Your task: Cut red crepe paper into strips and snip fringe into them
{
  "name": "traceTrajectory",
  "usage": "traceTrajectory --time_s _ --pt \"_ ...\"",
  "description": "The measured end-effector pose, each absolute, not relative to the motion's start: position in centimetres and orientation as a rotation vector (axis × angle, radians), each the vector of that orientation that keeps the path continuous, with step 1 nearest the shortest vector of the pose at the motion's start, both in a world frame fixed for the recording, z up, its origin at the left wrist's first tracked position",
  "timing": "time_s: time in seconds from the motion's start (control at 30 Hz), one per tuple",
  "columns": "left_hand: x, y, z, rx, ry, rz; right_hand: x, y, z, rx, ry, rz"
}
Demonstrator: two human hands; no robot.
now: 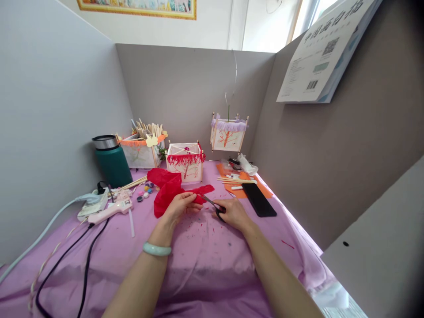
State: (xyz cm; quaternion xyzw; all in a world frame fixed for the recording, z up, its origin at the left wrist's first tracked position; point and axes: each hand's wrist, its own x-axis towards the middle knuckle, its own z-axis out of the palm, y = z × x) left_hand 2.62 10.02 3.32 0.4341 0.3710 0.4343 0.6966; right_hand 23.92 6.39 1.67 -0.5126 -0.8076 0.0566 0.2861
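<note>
My left hand (183,206), with a pale green bangle on its wrist, pinches the edge of a crumpled sheet of thin red paper or fabric (165,187). Black-handled scissors (218,209) are gripped in my right hand (233,213), their blades pointing left at the red sheet beside my left fingertips. Part of the sheet stretches out behind the blades. Just beyond stands a small stick-framed white lantern (185,170) with red fringe along its top and a tree drawn on its side. Tiny red scraps lie on the purple cloth below my hands.
On the left are a green bottle (113,163), a pink glue gun (111,212), a power strip (92,205) and an orange-trimmed box (141,152) of sticks. A purple-fringed lantern (228,134) hangs at the back. To the right lie a black phone (259,199) and orange sheets (265,189).
</note>
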Motion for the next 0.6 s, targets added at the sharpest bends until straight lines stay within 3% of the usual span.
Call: traceTrajectory --time_s 0.27,0.6 --pt "2.25 10.89 2.60 0.906 0.867 1.189 24.27 6.75 1.12 -1.365 -2.059 0.278" --pt "2.38 10.70 2.74 0.994 0.883 1.141 24.30 6.77 1.04 -1.225 -2.128 0.435"
